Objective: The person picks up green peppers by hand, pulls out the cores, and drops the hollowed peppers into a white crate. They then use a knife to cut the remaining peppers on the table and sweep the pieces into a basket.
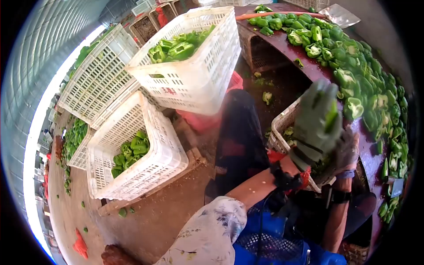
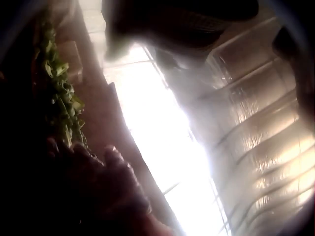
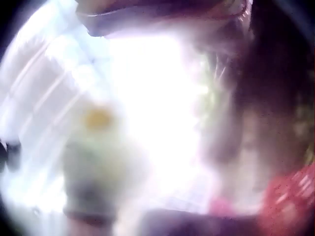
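Note:
In the head view my left hand (image 1: 316, 126), in a grey-green glove, is raised over a white crate (image 1: 277, 139) between the knees. A bright green pepper piece (image 1: 331, 115) shows at its fingers. Close beside it is my right hand (image 1: 346, 152), in a thin purplish glove and blurred by motion; I cannot tell whether it holds anything. The left wrist view shows the dark left glove (image 2: 172, 22) above and the thin-gloved right hand (image 2: 110, 184) below. Blurred in the right wrist view is the grey-green glove (image 3: 98, 172). Cut green peppers (image 1: 353, 86) lie heaped beyond the hands.
The pepper heap covers a dark red table (image 1: 304, 73) that curves along the right. At the left stand white crates: an upper one (image 1: 181, 86) and a lower one (image 1: 165, 152), both holding green peppers. A metal scoop (image 1: 340, 17) lies at the far table end.

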`<state>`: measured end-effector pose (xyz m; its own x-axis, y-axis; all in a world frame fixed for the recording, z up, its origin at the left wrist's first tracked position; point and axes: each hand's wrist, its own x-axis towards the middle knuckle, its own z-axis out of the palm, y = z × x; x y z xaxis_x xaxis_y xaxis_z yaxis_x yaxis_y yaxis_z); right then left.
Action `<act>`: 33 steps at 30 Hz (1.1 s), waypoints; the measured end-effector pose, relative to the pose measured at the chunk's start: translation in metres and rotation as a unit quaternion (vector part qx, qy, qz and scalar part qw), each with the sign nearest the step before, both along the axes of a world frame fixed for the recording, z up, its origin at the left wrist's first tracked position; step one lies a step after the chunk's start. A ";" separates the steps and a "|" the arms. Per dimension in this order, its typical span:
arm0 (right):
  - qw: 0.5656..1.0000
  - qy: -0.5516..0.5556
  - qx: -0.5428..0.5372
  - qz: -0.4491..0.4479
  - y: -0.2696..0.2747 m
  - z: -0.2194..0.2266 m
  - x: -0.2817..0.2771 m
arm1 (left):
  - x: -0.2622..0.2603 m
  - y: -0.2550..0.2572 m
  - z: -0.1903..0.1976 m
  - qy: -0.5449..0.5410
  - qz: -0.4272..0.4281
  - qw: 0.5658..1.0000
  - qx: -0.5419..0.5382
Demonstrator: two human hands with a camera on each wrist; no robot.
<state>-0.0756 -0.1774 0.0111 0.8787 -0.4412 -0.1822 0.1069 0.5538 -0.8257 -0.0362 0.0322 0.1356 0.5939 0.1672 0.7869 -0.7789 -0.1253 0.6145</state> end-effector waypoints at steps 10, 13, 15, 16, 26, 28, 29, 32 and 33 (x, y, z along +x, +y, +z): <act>0.994 -0.064 -0.025 0.080 0.020 0.059 -0.021 | 0.015 -0.001 -0.043 0.411 -0.630 0.527 -0.395; 0.994 -0.030 -0.083 0.061 0.020 0.058 -0.021 | 0.012 -0.001 -0.038 0.414 -0.604 0.541 -0.412; 0.991 0.018 -0.133 0.000 0.034 0.068 -0.022 | 0.009 -0.003 -0.037 0.414 -0.563 0.590 -0.404; 0.984 0.097 -0.147 -0.034 0.046 0.078 -0.019 | 0.009 -0.006 -0.048 0.386 -0.573 0.614 -0.382; 0.837 0.114 -0.531 0.057 0.047 0.070 -0.034 | 0.051 0.083 -0.019 0.328 -0.328 0.873 -0.152; 0.799 0.160 -0.579 0.031 0.017 0.064 -0.030 | 0.098 0.136 0.019 0.181 -0.222 0.948 -0.141; 0.748 0.187 -0.636 -0.020 0.001 0.066 -0.021 | 0.114 0.160 0.043 0.122 -0.091 0.988 -0.035; 0.653 0.228 -0.717 -0.093 -0.040 0.074 0.016 | 0.136 0.202 0.109 -0.014 0.332 0.890 0.312; 0.628 0.178 -0.743 -0.150 -0.041 0.075 0.031 | 0.152 0.217 0.114 -0.054 0.405 0.828 0.384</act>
